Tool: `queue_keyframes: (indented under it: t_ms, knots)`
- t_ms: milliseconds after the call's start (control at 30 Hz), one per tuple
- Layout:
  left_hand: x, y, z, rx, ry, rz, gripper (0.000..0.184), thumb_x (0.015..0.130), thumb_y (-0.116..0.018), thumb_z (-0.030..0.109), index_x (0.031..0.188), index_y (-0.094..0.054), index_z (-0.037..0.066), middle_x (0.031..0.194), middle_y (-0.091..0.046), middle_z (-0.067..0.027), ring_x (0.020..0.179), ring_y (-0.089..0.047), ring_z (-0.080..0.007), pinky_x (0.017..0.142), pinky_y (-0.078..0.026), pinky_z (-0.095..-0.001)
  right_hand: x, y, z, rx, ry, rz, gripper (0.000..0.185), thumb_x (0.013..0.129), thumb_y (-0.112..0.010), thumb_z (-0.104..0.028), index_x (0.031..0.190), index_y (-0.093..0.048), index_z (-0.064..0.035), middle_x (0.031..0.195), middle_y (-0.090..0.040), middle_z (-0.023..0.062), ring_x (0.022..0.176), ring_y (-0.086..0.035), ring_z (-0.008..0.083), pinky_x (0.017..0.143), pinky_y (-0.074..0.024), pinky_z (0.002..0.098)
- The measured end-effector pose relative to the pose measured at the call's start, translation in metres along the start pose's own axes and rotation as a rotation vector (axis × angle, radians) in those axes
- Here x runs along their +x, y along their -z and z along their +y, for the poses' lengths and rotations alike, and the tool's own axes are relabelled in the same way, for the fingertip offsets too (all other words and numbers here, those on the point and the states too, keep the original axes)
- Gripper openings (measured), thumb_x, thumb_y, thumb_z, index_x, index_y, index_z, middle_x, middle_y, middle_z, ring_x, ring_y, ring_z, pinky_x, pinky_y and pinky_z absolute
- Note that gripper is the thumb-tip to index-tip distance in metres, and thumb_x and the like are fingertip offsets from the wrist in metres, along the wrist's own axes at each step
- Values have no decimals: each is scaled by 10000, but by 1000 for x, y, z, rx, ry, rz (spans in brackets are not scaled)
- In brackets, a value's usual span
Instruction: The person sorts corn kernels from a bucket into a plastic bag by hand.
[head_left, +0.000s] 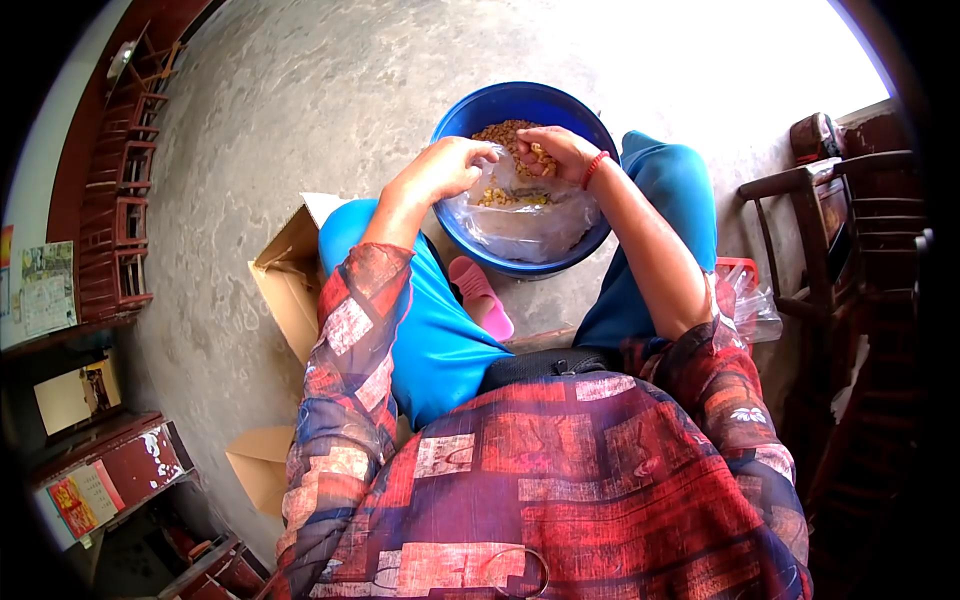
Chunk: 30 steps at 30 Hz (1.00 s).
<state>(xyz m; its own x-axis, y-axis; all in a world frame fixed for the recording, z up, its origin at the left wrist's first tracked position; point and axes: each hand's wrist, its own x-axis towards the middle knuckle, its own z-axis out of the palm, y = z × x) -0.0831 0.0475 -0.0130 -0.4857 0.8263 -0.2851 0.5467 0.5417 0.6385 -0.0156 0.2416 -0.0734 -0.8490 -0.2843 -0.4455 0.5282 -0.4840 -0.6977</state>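
Between my knees stands a round blue tub [462,112] with yellow-brown kernels [500,132], perhaps corn, inside it. A clear plastic bag [530,235] lies over the near half of the tub, with some yellow kernels in or under it. My left hand [452,168] pinches the bag's edge at the tub's left side. Over the tub, my right hand [560,152], with a red bracelet [595,168] at its wrist, is curled around a few yellow kernels [541,158]. Its fingertips are partly hidden.
An open cardboard box [288,275] stands by my left knee. A pink slipper [480,298] shows below the tub. Wooden chairs [830,235] are at the right, near a clear plastic bag [757,315] and a red item. Wooden furniture [125,220] lines the left wall.
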Motion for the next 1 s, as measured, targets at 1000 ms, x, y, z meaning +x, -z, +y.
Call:
queue_keyframes:
  t_ms: [1000]
  knots:
    - [0,-1,-2,49,-24,24,400,663,-462,-34,1016,-600,97,919,-618,-163,882,-592,-282,748,-454,-340,-4,-8,-2,-1282,413,540,186,735,-510,-176,812,-640,-68,798,-619,143,767,-598,288,697,-475,352]
